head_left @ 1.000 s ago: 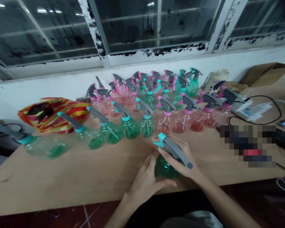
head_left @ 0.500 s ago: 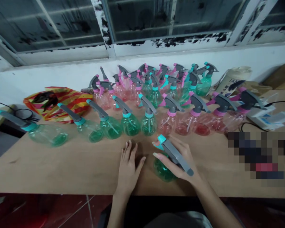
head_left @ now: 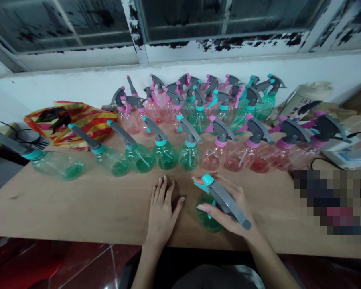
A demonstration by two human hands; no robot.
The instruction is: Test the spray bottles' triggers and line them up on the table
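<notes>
My right hand point(head_left: 228, 208) is closed around the neck of a green spray bottle point(head_left: 209, 216) with a grey and teal trigger head point(head_left: 225, 198), standing near the front edge of the wooden table point(head_left: 78, 208). My left hand point(head_left: 162, 208) lies flat on the table just left of that bottle, fingers stretched out, holding nothing. Behind my hands runs a row of green spray bottles point(head_left: 165, 150) on the left and pink spray bottles point(head_left: 228, 150) on the right.
More pink and green spray bottles point(head_left: 198, 98) crowd the back by the white wall. A red and yellow striped bag point(head_left: 75, 120) lies at back left. A white roll point(head_left: 303, 102), a white device point(head_left: 345, 154) and black cables sit at right.
My left hand let go of the green bottle and came to rest flat on the table to its left. My right hand has kept its hold on the bottle's neck.
</notes>
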